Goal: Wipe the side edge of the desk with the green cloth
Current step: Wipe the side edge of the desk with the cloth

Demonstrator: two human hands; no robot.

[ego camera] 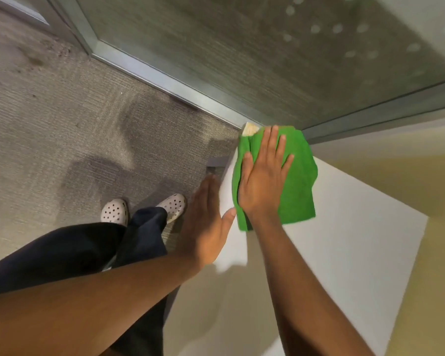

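A green cloth [297,181] lies over the far left corner of the white desk [350,242], with part of it draped down over the side edge. My right hand [263,176] rests flat on the cloth, fingers spread, pressing it against the desk top near the edge. My left hand [206,222] is flat and open against the desk's side edge [226,191], just below and left of the cloth, with its thumb touching the cloth's lower corner. A pale patch of the cloth's underside shows at the far corner.
Grey carpet [62,124] covers the floor to the left, where my legs in dark trousers and perforated white clogs [115,211] stand close to the desk. A glass partition with a metal frame [165,80] runs along behind the desk.
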